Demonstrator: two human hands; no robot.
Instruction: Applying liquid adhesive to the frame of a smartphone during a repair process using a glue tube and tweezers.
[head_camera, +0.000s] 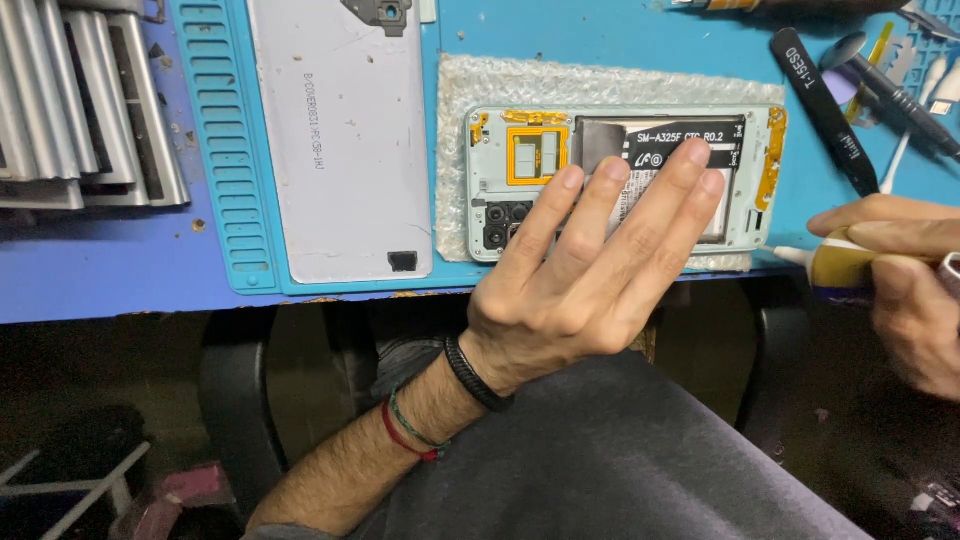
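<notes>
Blue mat (600, 35); pale green phone frame (760, 180), orange flex (536, 155); yellow glue bottle (840, 262); white back cover (340, 150)

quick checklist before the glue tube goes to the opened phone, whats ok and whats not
1. Opened phone lies flat on the bubble wrap pad: ok.
2. Left hand steadies the phone: its fingers lie over the battery area, pressure cannot tell.
3. Glue tube gripped in right hand: ok.
4. Nozzle at the phone's edge: not ok, it is beside the frame's right corner.
5. Frame edges free for glue: the edge nearest the person is partly hidden by the left hand, not ok.
6. Back cover set aside on the mat: ok.
</notes>
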